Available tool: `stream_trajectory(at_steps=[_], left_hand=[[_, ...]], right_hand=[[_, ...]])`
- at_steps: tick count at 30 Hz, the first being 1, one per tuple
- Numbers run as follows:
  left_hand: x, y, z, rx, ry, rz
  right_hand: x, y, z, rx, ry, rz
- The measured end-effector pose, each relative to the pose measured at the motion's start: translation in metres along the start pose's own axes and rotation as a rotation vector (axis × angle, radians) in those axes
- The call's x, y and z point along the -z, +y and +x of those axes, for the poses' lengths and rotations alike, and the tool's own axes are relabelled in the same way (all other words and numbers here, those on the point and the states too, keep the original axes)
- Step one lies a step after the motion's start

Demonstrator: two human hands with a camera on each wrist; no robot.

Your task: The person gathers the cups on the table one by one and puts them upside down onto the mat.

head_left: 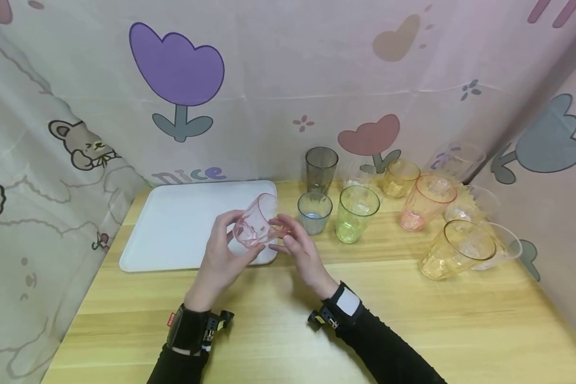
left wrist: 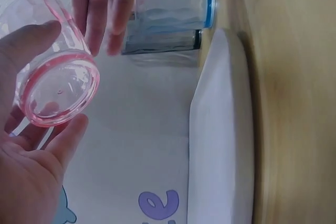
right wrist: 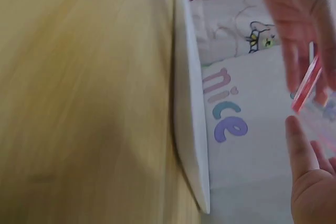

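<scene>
My left hand (head_left: 235,238) grips a clear pink cup (head_left: 256,226), tilted with its mouth toward the far right, just above the front right corner of a white tray (head_left: 173,229). In the left wrist view my thumb lies along the pink cup (left wrist: 52,77) and my fingers curl under its base. My right hand (head_left: 288,237) is beside the cup with fairly straight fingers (left wrist: 100,9) reaching to its upper side near the rim. In the right wrist view the pink rim (right wrist: 307,85) shows between the fingers and thumb, blurred.
On the wooden table (head_left: 317,330), right of the tray, stand a tall grey cup (head_left: 321,169), a small blue cup (head_left: 314,212), a green cup (head_left: 357,213), a yellow cup (head_left: 400,177), an orange-pink cup (head_left: 427,201) and an amber cup (head_left: 456,249), with clear ones behind. Printed cloth walls enclose three sides.
</scene>
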State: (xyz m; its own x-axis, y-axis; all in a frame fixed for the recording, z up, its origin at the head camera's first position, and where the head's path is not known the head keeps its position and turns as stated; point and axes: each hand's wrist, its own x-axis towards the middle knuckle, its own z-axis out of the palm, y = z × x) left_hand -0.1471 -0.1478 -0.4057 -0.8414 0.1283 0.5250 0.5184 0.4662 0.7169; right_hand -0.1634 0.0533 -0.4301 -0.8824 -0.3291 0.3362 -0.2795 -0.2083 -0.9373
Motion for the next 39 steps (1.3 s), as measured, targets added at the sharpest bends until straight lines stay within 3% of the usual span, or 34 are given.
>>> stream_trajectory(at_steps=[4,12,18,24,32,39], left_hand=[[0.007,-0.002,0.0,0.032,0.038,0.001],[0.026,-0.013,0.01,-0.001,0.063,0.136],[0.044,-0.034,0.021,0.07,0.041,0.212],[0.066,-0.055,0.028,0.121,-0.013,0.355],[0.102,-0.073,0.044,0.116,-0.068,0.48],[0.132,-0.087,0.06,0.238,-0.165,0.558]], right_hand=[[0.0,0.003,0.001,-0.027,0.007,-0.085],[0.003,0.01,0.005,-0.274,-0.005,-0.599],[0.004,0.015,0.008,-0.288,-0.068,-0.833],[0.005,0.022,0.014,-0.301,-0.093,-0.868],[0.001,0.027,0.02,-0.284,-0.105,-0.893],[0.0,0.026,0.023,-0.289,-0.113,-0.902]])
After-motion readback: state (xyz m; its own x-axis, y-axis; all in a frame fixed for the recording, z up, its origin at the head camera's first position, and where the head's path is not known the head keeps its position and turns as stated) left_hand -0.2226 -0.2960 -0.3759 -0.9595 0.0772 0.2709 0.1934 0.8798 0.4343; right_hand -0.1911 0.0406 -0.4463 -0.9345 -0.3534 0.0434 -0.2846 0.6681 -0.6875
